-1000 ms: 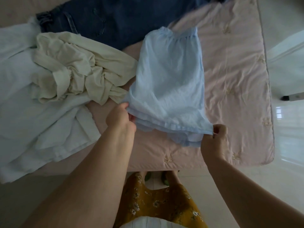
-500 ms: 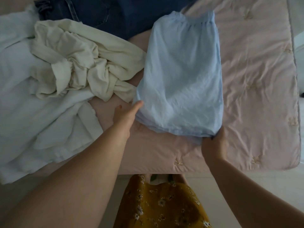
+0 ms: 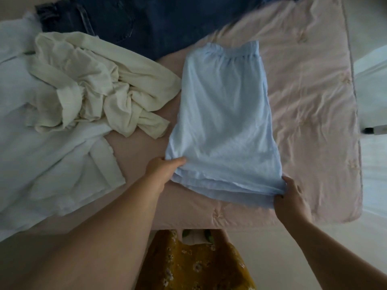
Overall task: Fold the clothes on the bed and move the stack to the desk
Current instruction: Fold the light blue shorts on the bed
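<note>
The blue garment [image 3: 224, 120] lay flat on the pink bed [image 3: 314, 101], its near hem between the two hands. The left hand [image 3: 162, 170] pinched the near left corner, thumb on top; the right hand [image 3: 291, 197] gripped the near right corner, fingers closed on the hem. It was pale blue, wrinkled, folded in layers, with a gathered waistband at the far end. A cream garment [image 3: 100, 86] lay crumpled to its left.

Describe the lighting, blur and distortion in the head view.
Head view: dim, flat indoor light over the pink quilt; brightest at the right, where the pale floor looks washed out. The dark jeans lose detail in shadow. Wide-angle bending curves the quilt's right edge. The light blue shorts and both hands, left hand, right hand, are fairly sharp.
</note>
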